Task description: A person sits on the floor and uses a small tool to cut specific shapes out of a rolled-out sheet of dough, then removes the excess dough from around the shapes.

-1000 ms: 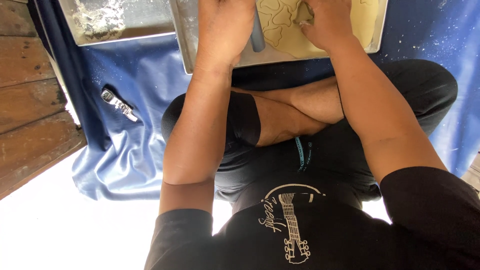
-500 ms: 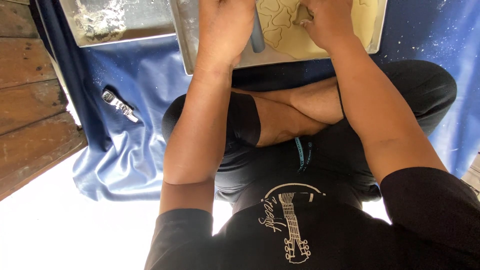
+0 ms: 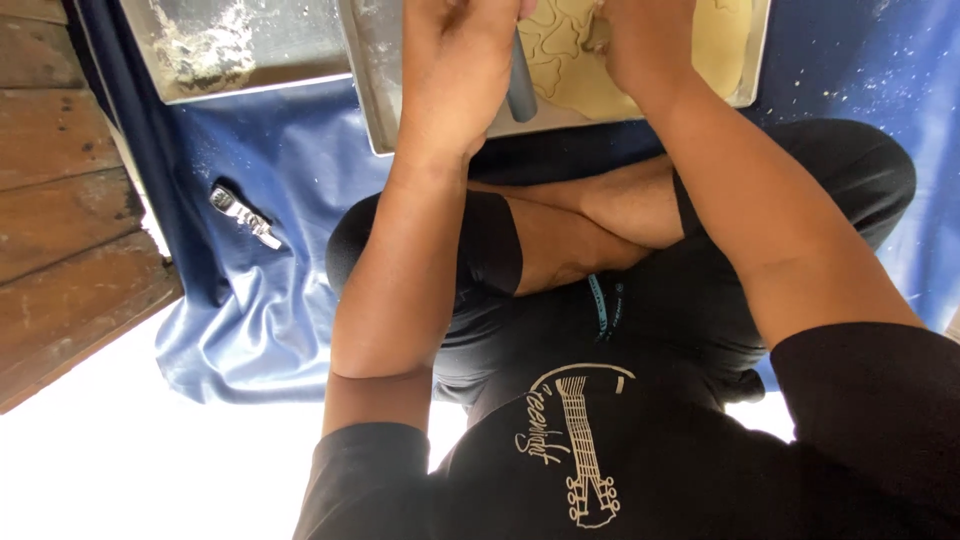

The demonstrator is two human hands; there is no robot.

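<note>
I sit cross-legged on a blue cloth with a metal tray (image 3: pixel 400 130) in front of my knees. A flat sheet of pale dough (image 3: pixel 570 75) with shapes cut into it lies in the tray. My left hand (image 3: pixel 455 70) rests over the tray's near left part, its fingers cut off by the top edge. A grey cylinder (image 3: pixel 521 90) lies right beside it, partly under the hand. My right hand (image 3: pixel 650 45) is bent down onto the dough, thumb and fingertips pinching at a cut shape.
A second metal tray (image 3: pixel 240 55) dusted with flour stands at the far left. A small shiny metal tool (image 3: pixel 243 215) lies on the blue cloth (image 3: pixel 290 170). Wooden planks (image 3: pixel 60 200) border the cloth on the left.
Both hands stay on the tray and dough; only slight shifts of the fingers show.
</note>
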